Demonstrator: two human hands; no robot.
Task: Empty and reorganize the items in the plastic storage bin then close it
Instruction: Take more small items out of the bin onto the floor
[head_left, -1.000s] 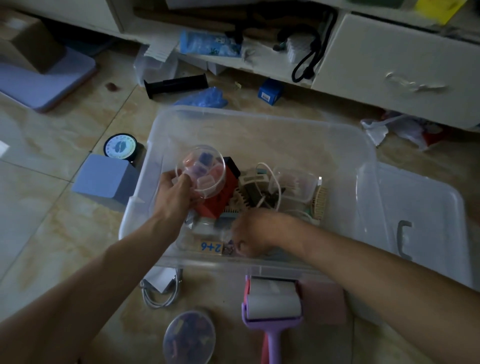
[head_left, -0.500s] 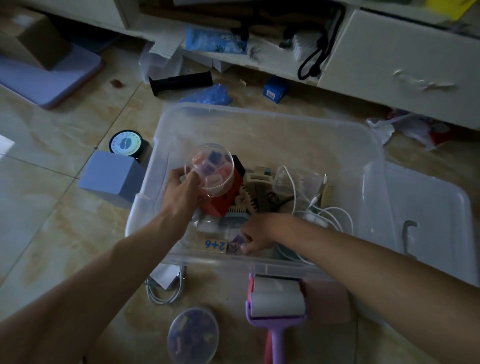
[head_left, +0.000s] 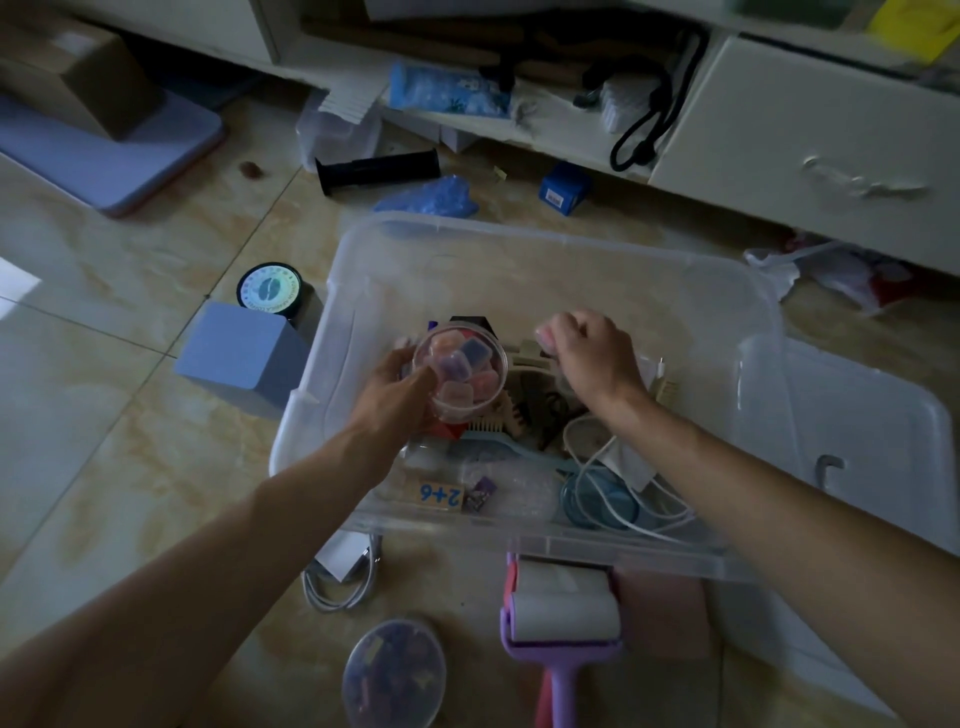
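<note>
Left hand (head_left: 397, 384) fingers clasp the cup (head_left: 460, 371) wall: light, rigid, slippery. Right hand (head_left: 587, 351) pinches something small, unidentifiable, over the bin (head_left: 561, 244).

Far half of the clear storage bin (head_left: 545, 244) is lying open for reaching in. Tangled white cables (head_left: 613, 483), combs (head_left: 506, 421) and both hands are crowding its near half.

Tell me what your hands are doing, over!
Left hand holds clear round tub of coloured cubes over bin. Right hand pinches something small, raised. Bin still cluttered: cables, combs.
</note>
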